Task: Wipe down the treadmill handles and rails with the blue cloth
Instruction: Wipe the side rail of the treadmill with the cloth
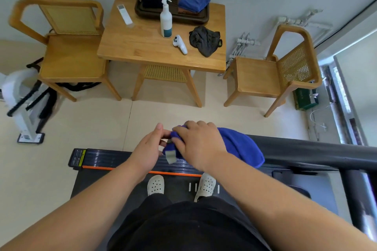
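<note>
Head view looks down at a person standing on the treadmill (98, 185), both hands held in front. The right hand (200, 142) lies over the cloth (240, 146), fingers curled around its bunched left end. The left hand (151, 144) pinches that same end between thumb and fingertips, touching the right. A grey tag (171, 155) hangs from the cloth below the hands. The cloth's loose part covers the near end of the dark rail (316, 153); whether they touch cannot be told. Beyond stands a table (142, 49) bearing a spray bottle (166, 20), a tray (146, 12) and a black rag (206, 40).
</note>
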